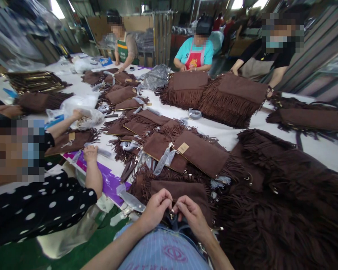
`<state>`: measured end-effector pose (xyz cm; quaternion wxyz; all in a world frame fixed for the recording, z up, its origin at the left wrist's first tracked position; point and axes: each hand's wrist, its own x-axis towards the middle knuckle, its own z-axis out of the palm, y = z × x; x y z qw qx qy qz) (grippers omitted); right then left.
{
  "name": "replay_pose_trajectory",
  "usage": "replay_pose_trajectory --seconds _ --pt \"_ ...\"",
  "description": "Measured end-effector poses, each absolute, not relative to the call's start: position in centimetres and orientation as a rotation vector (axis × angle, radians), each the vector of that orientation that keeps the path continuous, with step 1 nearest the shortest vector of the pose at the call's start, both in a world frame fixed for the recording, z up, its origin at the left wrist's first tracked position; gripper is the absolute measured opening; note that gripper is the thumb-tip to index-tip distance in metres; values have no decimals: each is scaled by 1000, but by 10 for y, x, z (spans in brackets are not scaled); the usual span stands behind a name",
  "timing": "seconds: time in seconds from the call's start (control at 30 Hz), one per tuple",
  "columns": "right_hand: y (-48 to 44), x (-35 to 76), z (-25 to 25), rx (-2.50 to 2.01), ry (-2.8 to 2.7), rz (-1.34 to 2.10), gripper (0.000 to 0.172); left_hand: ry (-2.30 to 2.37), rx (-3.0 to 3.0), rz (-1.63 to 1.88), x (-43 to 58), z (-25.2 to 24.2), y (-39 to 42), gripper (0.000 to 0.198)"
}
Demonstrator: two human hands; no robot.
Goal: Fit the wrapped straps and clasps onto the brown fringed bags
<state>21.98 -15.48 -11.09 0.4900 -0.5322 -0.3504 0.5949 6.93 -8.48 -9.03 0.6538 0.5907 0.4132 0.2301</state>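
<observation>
At the table's near edge, my left hand (158, 207) and my right hand (192, 214) almost meet, fingertips pinched. Between and just below them shows a small gold metal clasp (172, 214) on a dark strap (173, 224). My fingers cover most of what they grip, so I cannot make out whether it is the clasp or something finer. Directly behind my hands lies a brown fringed bag (183, 189), flat on the table. Another brown bag with a tan tag (183, 147) rests on the pile beyond it.
Brown fringed bags (233, 93) are stacked across the white table (154, 98), with a large dark fringed heap (287, 210) at my right. A co-worker in a polka-dot sleeve (70, 191) reaches in from the left. Several other people stand along the far side.
</observation>
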Motion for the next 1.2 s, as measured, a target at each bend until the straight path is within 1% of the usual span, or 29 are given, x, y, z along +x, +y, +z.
replay_pose_trajectory --seconds 0.1,0.2,0.3,0.57,0.8,0.97,1.2 --pt "-158 210 -114 -1206 -772 1611 35 978 1274 529 69 -95 -83 5" --pt "-159 206 -118 -1287 -673 1530 39 937 1204 478 69 -97 -84 9" --pt "-158 208 -119 -1334 -637 1459 40 887 1177 473 70 -95 -88 13" --pt "-161 207 -120 -1346 -674 1449 36 904 1242 436 70 -96 -92 11" --pt "-162 207 -121 -1407 -870 1370 32 926 1279 463 69 -103 -94 11" --pt "-163 212 -114 -1482 -1203 1232 28 916 1288 449 68 -104 -95 12" --pt "-163 221 -110 -1466 -1551 1063 30 901 1329 421 65 -102 -96 12"
